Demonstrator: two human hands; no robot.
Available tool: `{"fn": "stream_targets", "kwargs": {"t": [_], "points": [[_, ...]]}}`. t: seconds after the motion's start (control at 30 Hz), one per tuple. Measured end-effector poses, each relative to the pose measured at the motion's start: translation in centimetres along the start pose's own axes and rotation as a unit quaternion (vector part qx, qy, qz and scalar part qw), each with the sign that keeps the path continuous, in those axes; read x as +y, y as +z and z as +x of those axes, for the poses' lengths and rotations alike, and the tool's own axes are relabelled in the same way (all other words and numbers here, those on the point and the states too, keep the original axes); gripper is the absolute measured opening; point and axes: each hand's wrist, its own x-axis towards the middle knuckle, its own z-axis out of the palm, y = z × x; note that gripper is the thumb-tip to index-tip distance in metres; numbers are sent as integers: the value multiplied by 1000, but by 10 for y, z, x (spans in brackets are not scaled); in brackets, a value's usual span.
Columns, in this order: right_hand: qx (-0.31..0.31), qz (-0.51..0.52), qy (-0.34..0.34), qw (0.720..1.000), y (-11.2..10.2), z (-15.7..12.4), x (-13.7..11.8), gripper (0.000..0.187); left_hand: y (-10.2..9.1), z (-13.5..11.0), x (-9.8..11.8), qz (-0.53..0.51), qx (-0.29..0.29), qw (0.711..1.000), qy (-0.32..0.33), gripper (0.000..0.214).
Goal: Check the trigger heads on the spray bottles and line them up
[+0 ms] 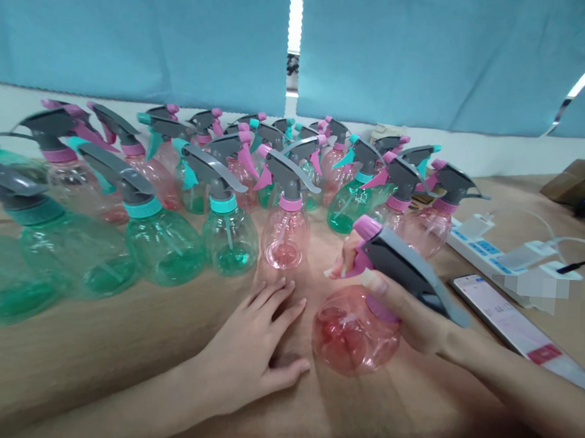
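My right hand (pixel 392 299) is wrapped round the neck of a pink spray bottle (pixel 354 337) with a grey and pink trigger head. The bottle leans, its base turned partly towards me and its nozzle pointing away to the left. My left hand (pixel 268 341) lies flat on the wooden table (pixel 171 371) with fingers spread, holding nothing. Just beyond its fingertips stands an upright pink spray bottle (pixel 288 235). A green spray bottle (pixel 229 241) with a turquoise collar stands to the left of that one.
Several more pink and green spray bottles crowd the left and back of the table, including a large green one (pixel 163 243). On the right lie a phone (pixel 520 328) and a white power strip (pixel 490 253) with plugs and cables. Blue curtains (pixel 135 34) hang behind.
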Motion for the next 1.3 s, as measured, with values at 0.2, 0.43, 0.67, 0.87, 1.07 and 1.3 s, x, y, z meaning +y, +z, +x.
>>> {"fn": "stream_targets", "kwargs": {"t": [0.2, 0.43, 0.67, 0.87, 1.07, 1.3], "points": [[-34, -21, 9, 999, -1, -1, -1, 31, -7, 4, 4, -7, -33, 999, -10, 69], [-1, -17, 47, 999, -4, -5, 10, 29, -8, 3, 4, -4, -41, 999, -10, 69], [-2, -8, 56, 998, -4, -8, 11, 27, -5, 1, 3, -6, -17, 1000, -6, 68], [13, -9, 66, 998, -5, -10, 16, 25, -5, 2, 3, -11, -12, 1000, -4, 67], [20, 4, 57, 998, -1, -7, 10, 23, -1, 0, 0, -14, -3, 1000, -1, 68], [28, -9, 44, 999, 0, -6, 10, 24, -5, 0, 2, -9, -20, 1000, -11, 67]]}}
